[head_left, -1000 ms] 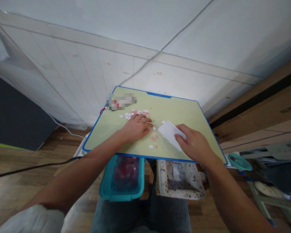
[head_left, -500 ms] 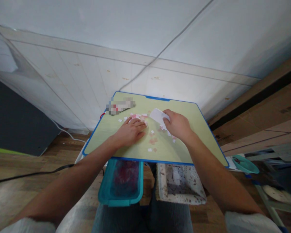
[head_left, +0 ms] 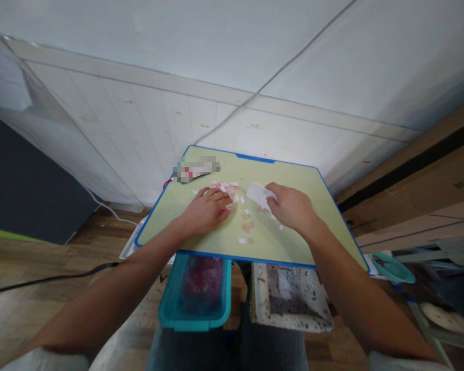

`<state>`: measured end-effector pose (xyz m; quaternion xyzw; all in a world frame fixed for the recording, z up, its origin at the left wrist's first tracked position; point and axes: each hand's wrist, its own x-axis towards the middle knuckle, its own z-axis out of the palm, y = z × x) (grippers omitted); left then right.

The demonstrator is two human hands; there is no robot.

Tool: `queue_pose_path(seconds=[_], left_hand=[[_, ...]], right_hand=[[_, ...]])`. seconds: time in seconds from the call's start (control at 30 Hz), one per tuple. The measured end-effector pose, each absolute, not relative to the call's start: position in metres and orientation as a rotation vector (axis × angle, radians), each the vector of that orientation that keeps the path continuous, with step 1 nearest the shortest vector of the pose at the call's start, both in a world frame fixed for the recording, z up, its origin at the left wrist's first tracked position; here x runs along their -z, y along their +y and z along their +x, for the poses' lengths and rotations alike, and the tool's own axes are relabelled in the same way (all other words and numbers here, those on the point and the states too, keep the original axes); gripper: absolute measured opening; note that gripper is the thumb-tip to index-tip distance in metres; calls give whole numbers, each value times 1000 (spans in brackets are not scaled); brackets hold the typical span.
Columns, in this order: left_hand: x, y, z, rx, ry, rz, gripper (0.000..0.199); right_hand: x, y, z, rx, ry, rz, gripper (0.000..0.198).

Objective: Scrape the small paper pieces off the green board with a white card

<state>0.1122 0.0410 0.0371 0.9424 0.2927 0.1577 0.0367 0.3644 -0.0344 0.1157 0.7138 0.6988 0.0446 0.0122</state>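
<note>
My left hand [head_left: 210, 208] lies low over the yellow-green board [head_left: 201, 239], fingers stretched out on a scatter of small white and pink flat pieces [head_left: 229, 186]. What its palm covers is hidden. My right hand [head_left: 292, 206] grips a white rectangular card [head_left: 260, 194] between thumb and fingers, tilted over the board. Loose pink bits [head_left: 247, 225] and a few white squares lie between the hands and nearer to me. Some pieces show just below the card and beside the right hand.
A pixel-blurred item [head_left: 199, 170] lies at the board's far left. Below the front edge are a teal tub [head_left: 195, 324] with dark red contents and a speckled pale box [head_left: 294, 320]. Cardboard boxes [head_left: 417, 190] stand at right, with a green bowl [head_left: 394, 268] nearby.
The card in my right hand has moved slightly right and toward me, and more white pieces show between the hands. My left hand has shifted slightly left. The whole view has turned a little.
</note>
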Motion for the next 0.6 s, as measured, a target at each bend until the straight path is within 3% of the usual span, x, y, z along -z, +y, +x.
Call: queue_pose_path(seconds=[0.6], left_hand=[[-33,39,131,-463,825,2958,41]], right_hand=[[-112,-37,373,-106,2149,2321,34]])
